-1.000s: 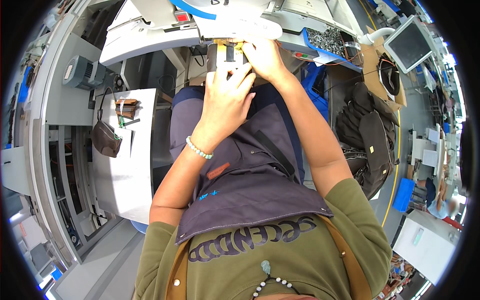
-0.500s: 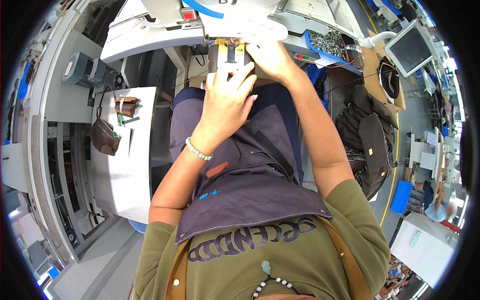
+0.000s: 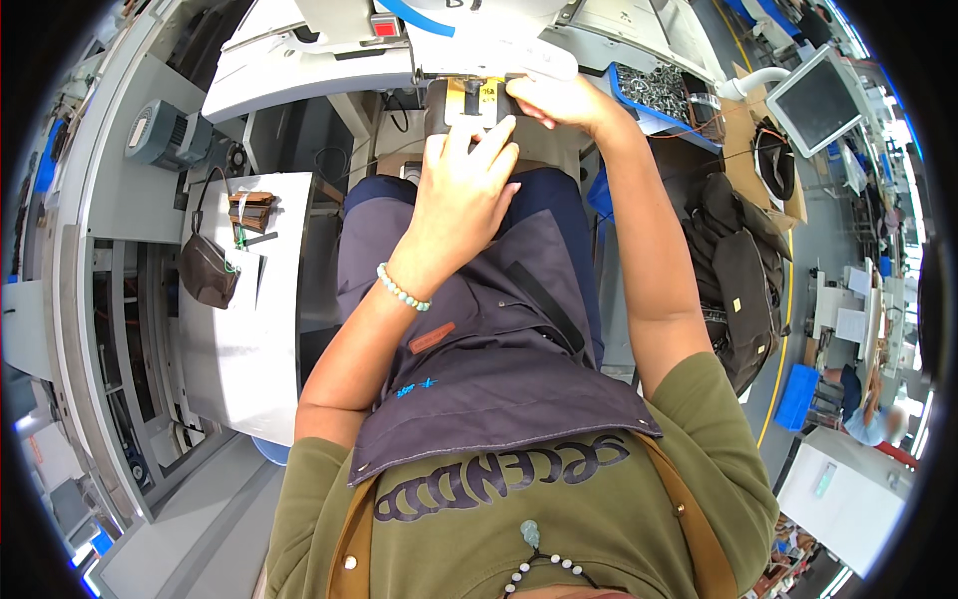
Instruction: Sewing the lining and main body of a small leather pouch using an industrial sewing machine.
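Observation:
A dark brown piece lies at the machine's edge in front of me, with a yellow and white plate on top and a black strip down its middle. My left hand rests its outstretched, spread fingers on the near edge of the plate; its fingertips touch the white part. At the right edge of the piece, my right hand has its fingers curled in, close under the white machine head. Whatever those fingers might hold is hidden.
A blue tray of small metal parts sits right of the machine. Left, a white side table carries a dark brown pouch and a brown bundle. Dark brown bags are heaped at right, below a cardboard box.
My right hand has drawn slightly right, away from the plate's middle, and its fingers have curled. The brown piece and plate have shifted a little right; my left hand has followed.

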Demonstrator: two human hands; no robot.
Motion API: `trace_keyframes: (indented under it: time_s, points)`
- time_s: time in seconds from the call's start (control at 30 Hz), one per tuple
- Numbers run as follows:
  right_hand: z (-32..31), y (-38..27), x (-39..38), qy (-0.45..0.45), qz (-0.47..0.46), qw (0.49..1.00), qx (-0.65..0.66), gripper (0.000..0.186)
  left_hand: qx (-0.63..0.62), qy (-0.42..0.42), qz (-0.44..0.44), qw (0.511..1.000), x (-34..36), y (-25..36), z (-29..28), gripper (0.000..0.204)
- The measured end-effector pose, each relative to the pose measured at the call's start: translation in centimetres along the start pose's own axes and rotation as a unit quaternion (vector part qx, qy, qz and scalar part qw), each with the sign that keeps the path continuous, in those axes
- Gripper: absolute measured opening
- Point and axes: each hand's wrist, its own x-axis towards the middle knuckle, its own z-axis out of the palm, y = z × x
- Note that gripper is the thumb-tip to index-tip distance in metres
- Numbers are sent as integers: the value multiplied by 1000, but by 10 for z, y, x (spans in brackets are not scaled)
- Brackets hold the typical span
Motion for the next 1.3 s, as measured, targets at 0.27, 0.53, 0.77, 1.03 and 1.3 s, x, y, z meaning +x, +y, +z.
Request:
trace_keyframes:
  time_s: [0.27,0.53,0.77,1.03,1.3]
  points:
    - [-10,1,7,-18,-1,999,44,36,19,17,0,1000,10,-1,9,44]
    - [-18,6,17,-25,13,995,92,24,45,2,-14,999,17,0,19,45]
    - [-11,15,18,-4,-20,996,85,37,53,23,-7,998,12,-1,18,42]
    - [6,53,-3,131,-85,981,114,29,-88,184,-51,978,-8,-30,-10,13]
    - [47,73,-13,243,-61,947,202,35,-174,163,-207,949,-1,-96,4,23]
